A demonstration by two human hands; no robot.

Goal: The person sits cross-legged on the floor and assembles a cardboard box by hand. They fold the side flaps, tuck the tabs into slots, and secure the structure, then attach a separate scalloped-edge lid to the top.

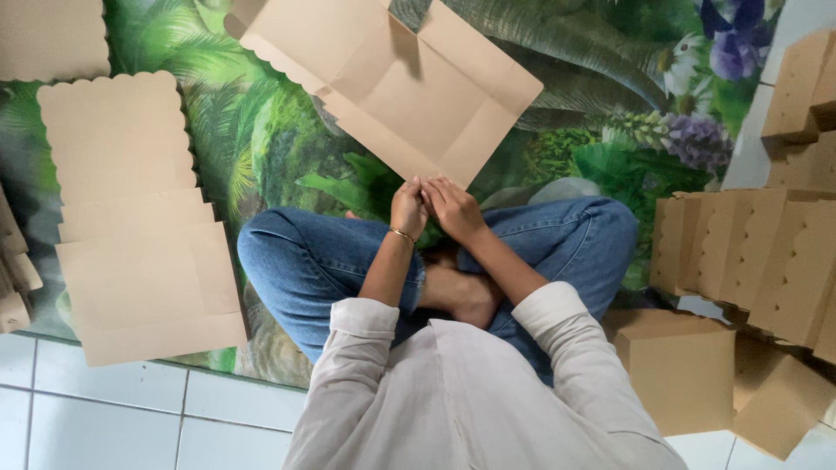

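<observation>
I sit cross-legged in blue jeans on a leaf-printed mat [261, 130]. A flat brown cardboard box blank [409, 87], creased and with a scalloped edge, lies tilted in front of my knees. My left hand [407, 209], with a thin bracelet at the wrist, and my right hand [453, 207] are pressed together at the blank's near corner. Both pinch that edge with fingers closed on it.
A pile of flat scalloped blanks [131, 218] lies on the mat to my left. Several folded brown boxes [749, 252] lean in a row at the right, with more assembled boxes [679, 365] by my right hip. White floor tiles [104, 409] border the mat.
</observation>
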